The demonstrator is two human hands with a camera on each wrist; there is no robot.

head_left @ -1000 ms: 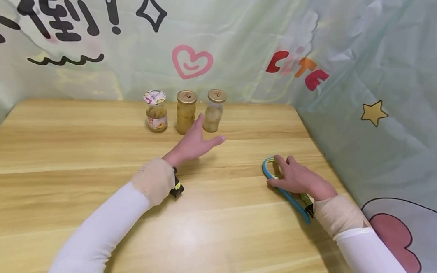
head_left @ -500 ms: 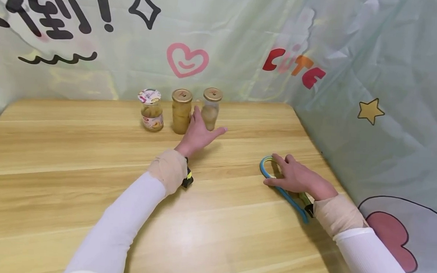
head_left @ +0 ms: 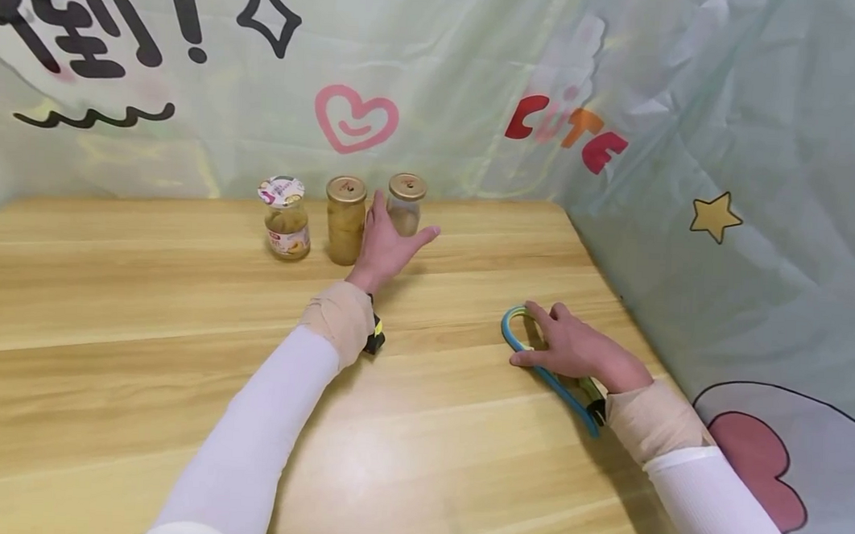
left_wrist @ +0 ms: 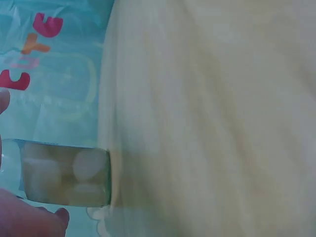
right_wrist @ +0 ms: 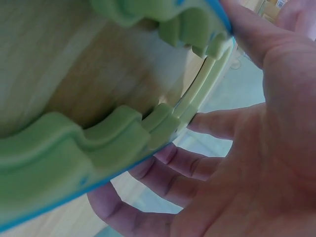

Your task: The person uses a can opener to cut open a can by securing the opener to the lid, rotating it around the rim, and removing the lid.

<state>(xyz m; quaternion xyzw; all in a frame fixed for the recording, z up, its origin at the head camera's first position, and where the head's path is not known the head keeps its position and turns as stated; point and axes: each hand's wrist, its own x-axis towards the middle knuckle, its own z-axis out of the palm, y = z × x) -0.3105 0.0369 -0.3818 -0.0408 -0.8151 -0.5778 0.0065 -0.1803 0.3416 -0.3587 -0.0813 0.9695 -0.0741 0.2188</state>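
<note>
My left hand (head_left: 387, 245) reaches to the right-hand jar (head_left: 407, 219), a clear glass one with a gold lid and pale round pieces inside. Its thumb and fingers are spread on either side of that jar, which shows between them in the left wrist view. Under my right hand (head_left: 572, 347) lies a jar opener (head_left: 562, 391), blue outside with a stepped pale green inner edge. Thumb and curled fingers hold it from opposite sides in the right wrist view. The palm and wrist hide part of it from above.
A gold-lidded jar (head_left: 344, 229) of yellowish fruit stands just left of the left hand. Farther left is a shorter jar (head_left: 288, 231) with a patterned lid and label. A printed cloth (head_left: 452, 75) hangs behind and to the right of the wooden table (head_left: 138, 381).
The left hand has moved forward, its spread fingers now beside the right-hand jar. The right hand stays on the jar opener. The whole head view has shifted slightly left.
</note>
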